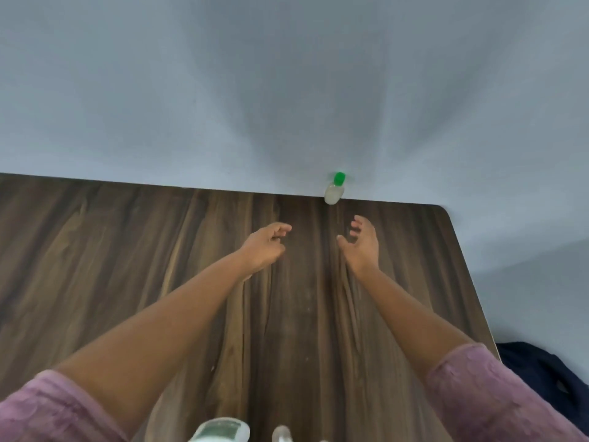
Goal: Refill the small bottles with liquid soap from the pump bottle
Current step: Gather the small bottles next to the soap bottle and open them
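Nearest my camera, at the bottom edge behind both wrists, I see the top of the pump bottle point(221, 430) with a greenish label too blurred to read, and just to its right a small clear bottle point(282, 434), cut off. My left hand point(266, 247) hovers over the wooden table point(95, 250) with fingers loosely curled, holding nothing. My right hand point(361, 247) is spread apart, empty. Just beyond its fingertips a small green-capped bottle point(335, 188) stands at the far table edge against the wall point(287, 90). Open tabletop stretches left of my left hand; the rounded corner lies right of my right hand.
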